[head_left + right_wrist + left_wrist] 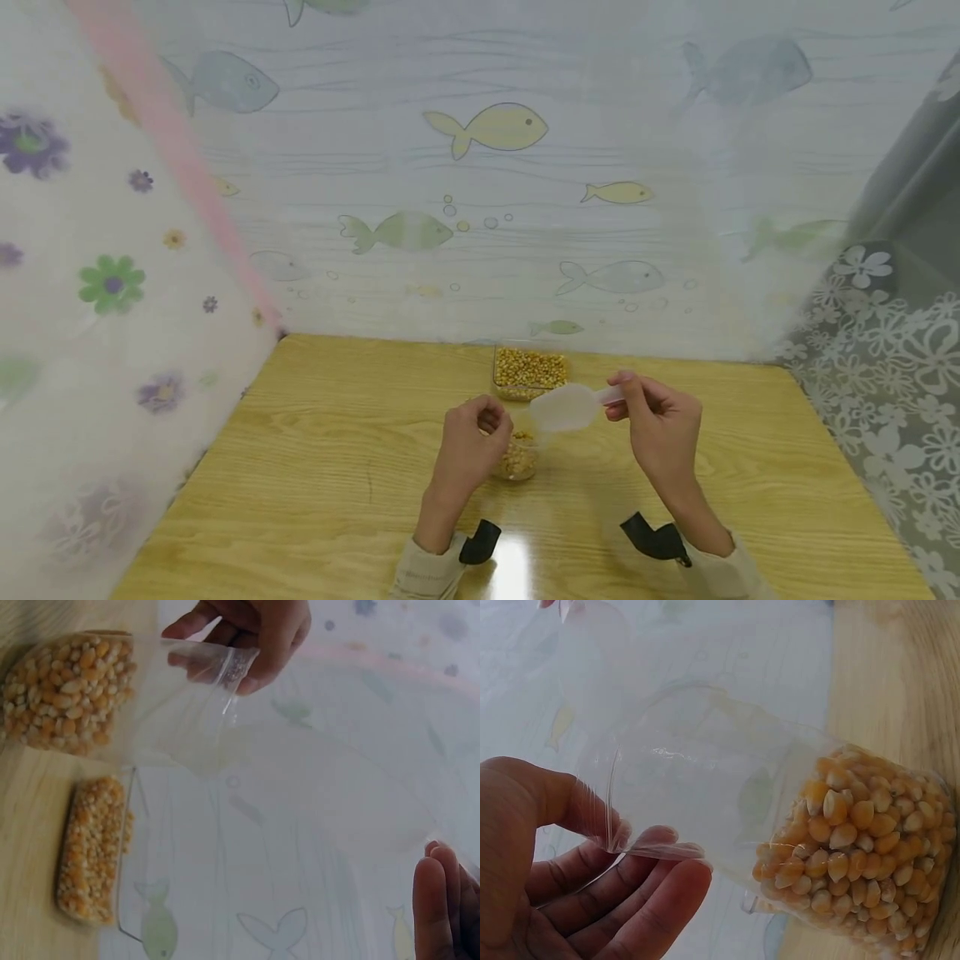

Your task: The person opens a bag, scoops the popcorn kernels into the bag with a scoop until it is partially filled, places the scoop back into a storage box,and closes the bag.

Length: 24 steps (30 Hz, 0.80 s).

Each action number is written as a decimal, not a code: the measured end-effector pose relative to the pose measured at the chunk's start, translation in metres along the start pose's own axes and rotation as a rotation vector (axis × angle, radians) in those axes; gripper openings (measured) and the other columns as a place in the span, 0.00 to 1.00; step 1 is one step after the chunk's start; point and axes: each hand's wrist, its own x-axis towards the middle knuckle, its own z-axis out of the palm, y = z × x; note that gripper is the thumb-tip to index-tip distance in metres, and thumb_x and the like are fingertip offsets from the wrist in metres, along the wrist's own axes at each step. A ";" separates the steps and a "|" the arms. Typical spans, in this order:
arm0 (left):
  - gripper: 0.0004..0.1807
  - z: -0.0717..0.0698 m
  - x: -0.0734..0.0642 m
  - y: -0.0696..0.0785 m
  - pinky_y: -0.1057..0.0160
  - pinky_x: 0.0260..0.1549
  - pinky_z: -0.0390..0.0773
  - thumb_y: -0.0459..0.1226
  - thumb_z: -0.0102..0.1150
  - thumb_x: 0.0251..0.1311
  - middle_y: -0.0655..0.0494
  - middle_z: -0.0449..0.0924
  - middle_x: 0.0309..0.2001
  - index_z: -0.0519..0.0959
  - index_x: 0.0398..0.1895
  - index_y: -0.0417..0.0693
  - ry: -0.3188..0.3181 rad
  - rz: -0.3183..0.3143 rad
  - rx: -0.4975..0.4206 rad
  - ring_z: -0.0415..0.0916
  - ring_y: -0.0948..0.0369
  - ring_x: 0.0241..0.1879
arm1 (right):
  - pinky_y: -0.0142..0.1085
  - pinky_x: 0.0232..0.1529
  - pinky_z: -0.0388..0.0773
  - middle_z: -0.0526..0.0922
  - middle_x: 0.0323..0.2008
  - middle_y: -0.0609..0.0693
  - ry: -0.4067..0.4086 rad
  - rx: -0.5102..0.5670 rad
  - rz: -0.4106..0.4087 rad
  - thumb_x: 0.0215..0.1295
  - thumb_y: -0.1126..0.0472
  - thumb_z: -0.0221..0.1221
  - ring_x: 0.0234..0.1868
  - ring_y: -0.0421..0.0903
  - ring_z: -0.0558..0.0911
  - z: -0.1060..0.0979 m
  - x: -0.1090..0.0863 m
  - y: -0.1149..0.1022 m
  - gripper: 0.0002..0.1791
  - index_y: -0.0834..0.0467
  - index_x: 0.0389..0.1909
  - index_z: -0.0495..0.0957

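My left hand pinches the top edge of a clear plastic zip bag between thumb and fingers. Yellow corn kernels fill the lower part of the bag, which stands upright on the table. In my right hand is a whitish, translucent plastic scoop, gripped by its handle. The scoop's front end is at the bag's mouth, as the right wrist view shows; no kernels can be made out in it. Just behind the bag sits a clear rectangular container of corn kernels.
The wood-grain table runs back to a pale curtain printed with fish. A flowered curtain hangs at the left, and a grey one with white flowers at the right. Black straps are at the wrists.
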 end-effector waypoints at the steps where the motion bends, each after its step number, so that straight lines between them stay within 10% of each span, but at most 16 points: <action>1: 0.05 0.000 0.000 0.000 0.66 0.33 0.81 0.32 0.60 0.67 0.58 0.81 0.27 0.81 0.32 0.46 0.000 -0.001 -0.001 0.78 0.65 0.28 | 0.27 0.25 0.82 0.88 0.22 0.47 0.010 0.009 -0.008 0.72 0.73 0.55 0.18 0.36 0.84 -0.001 0.001 0.001 0.13 0.72 0.32 0.86; 24: 0.05 -0.001 0.002 -0.002 0.66 0.33 0.81 0.30 0.59 0.67 0.56 0.81 0.27 0.81 0.32 0.43 -0.015 0.018 -0.002 0.78 0.63 0.28 | 0.25 0.27 0.81 0.83 0.24 0.74 0.122 -0.014 0.043 0.73 0.70 0.57 0.21 0.32 0.84 0.016 0.022 0.084 0.13 0.77 0.36 0.85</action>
